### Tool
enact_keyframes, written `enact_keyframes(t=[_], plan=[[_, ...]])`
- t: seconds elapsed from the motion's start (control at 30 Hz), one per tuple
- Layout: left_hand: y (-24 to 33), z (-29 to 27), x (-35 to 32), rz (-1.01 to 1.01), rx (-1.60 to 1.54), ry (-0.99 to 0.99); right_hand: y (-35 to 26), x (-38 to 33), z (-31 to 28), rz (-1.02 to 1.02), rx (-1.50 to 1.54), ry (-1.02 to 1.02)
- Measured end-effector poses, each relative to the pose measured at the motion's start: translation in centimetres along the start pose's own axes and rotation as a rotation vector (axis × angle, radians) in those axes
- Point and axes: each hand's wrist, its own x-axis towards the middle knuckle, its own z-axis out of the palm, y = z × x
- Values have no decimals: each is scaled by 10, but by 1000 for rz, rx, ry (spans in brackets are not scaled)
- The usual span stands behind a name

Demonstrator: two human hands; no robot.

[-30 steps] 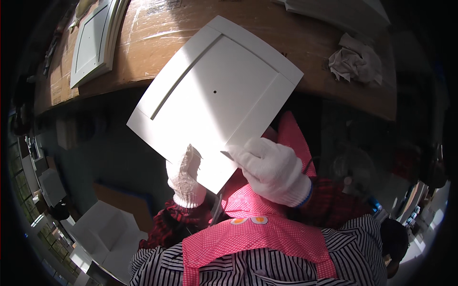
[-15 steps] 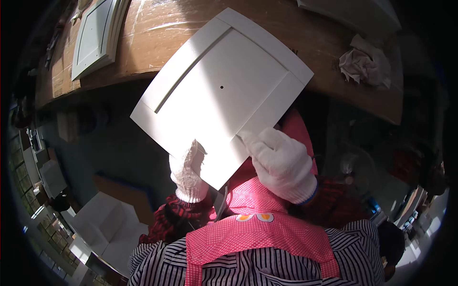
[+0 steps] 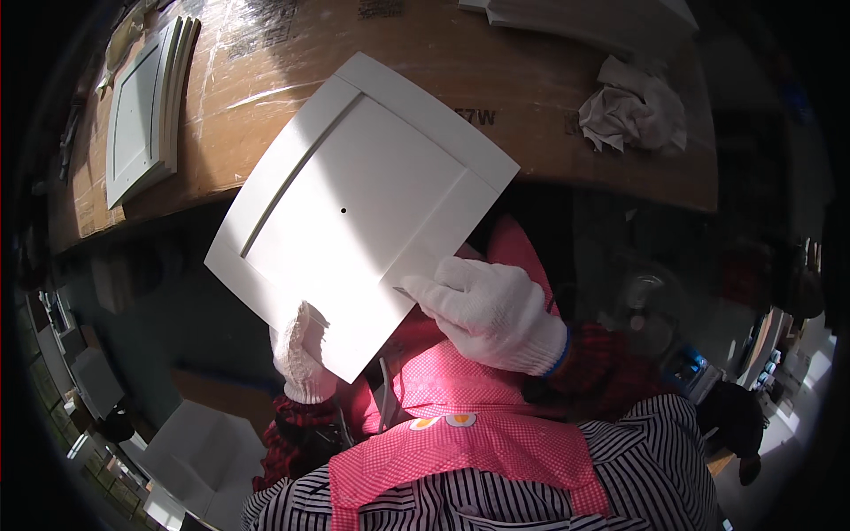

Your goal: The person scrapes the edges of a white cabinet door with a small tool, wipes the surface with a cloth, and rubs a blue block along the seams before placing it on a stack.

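A white cabinet door panel (image 3: 390, 168) with a raised frame and one small dark hole tilts in front of me, its far end over the table's near edge. My left hand (image 3: 301, 356), in a white knit glove, grips the lower left edge, thumb on the face and the other fingers hidden beneath. In a matching glove, my right hand (image 3: 487, 314) is closed, its fingertips at the frame joint near the right edge. A small dark sliver shows at those fingertips; I cannot make out what it is. Sunlight falls across the panel's middle.
The table (image 3: 292, 62) has a brown cardboard top under clear film. Several similar white panels (image 3: 142, 106) lie stacked at its left. A crumpled white cloth (image 3: 630, 111) sits at the right, below a large white piece (image 3: 584, 22). White boards (image 3: 208, 451) stand low at left.
The panel and both hands have shifted left and a little down in the picture, along with the whole scene's slight shift. My right fingers remain at the frame joint, the left still gripping.
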Motion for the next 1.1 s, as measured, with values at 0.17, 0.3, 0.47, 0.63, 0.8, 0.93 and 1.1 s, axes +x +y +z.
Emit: enact_keyframes(t=[0.17, 0.3, 0.47, 0.63, 0.8, 0.93, 1.1], plan=[[8, -33, 13, -143, -281, -188, 119, 4, -65, 323, -239, 421], [11, -65, 78, -430, -158, -112, 125, 17, -78, 336, 24, 483], [57, -46, 133, -105, 65, 148, 99, 33, -52, 190, 161, 303], [90, -36, 152, 106, 308, 113, 70, 48, -36, -157, -19, -19], [105, -13, 194, 204, 610, 71, 111, 92, -50, -16, -7, 180], [89, -18, 220, 219, 595, -22, 139, 114, -69, 31, -192, 291], [86, 0, 239, 655, 988, 29, 115, 95, -47, -92, -255, 262]])
